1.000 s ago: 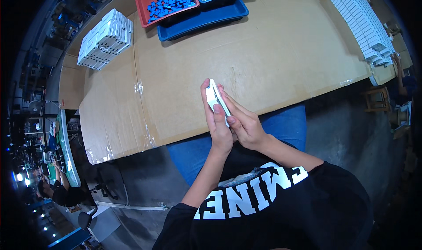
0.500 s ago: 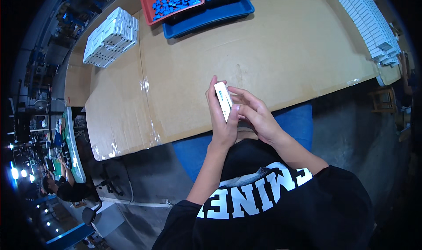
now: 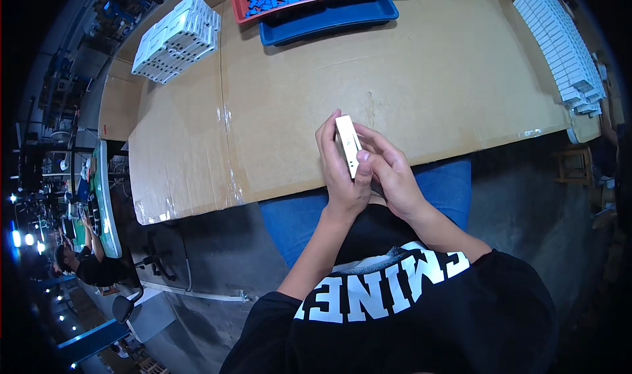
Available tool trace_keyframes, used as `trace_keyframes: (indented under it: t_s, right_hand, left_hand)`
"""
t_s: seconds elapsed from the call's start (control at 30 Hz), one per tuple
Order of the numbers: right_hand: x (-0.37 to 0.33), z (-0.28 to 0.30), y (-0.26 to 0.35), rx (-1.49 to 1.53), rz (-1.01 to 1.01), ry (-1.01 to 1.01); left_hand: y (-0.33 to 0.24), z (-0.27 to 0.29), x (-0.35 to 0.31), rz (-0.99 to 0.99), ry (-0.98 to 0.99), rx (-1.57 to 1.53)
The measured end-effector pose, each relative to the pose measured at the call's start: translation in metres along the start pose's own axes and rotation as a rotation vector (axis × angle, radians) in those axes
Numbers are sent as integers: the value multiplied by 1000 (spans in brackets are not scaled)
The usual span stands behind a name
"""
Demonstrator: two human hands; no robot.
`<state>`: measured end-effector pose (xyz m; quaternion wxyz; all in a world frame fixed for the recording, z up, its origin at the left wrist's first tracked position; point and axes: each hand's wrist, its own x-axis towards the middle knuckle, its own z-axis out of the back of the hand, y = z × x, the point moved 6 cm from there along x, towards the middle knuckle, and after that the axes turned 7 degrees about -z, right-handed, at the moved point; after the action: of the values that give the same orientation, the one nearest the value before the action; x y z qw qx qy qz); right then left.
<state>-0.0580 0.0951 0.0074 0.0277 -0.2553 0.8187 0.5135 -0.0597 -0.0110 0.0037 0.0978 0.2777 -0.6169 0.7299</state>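
Observation:
Above the table's near edge I hold a small white rectangular plastic case (image 3: 347, 137) between both hands, its narrow side with small dark marks turned up. My left hand (image 3: 339, 176) is wrapped along the case's left side, thumb near its lower end. My right hand (image 3: 395, 180) grips from the right, with the thumb pressed on the case's near part and the fingers behind it. The far side of the case is hidden by my fingers.
A cardboard-covered table (image 3: 289, 111) spreads ahead. At the far left stand stacked white cases (image 3: 178, 38); at the far right, rows of similar white pieces (image 3: 559, 45). A red tray (image 3: 245, 12) of blue parts and a blue tray (image 3: 329, 28) sit at the back.
The case has turned in my hands: a side with different, smaller marks now faces up. Both hands appear slightly further right, and the whole view has shifted a little.

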Motion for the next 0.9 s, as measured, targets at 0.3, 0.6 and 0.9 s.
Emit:
trace_keyframes:
  t_s: [0.3,0.6,0.9]
  right_hand:
    - [-6,-6,6,-69,150,-21]
    - [-5,-16,7,-125,110,53]
    - [-10,-13,-8,-210,106,36]
  left_hand:
    - [-13,0,7,-71,4,-16]
    - [-4,12,2,-66,-132,-5]
    - [-8,12,-2,-26,-141,-114]
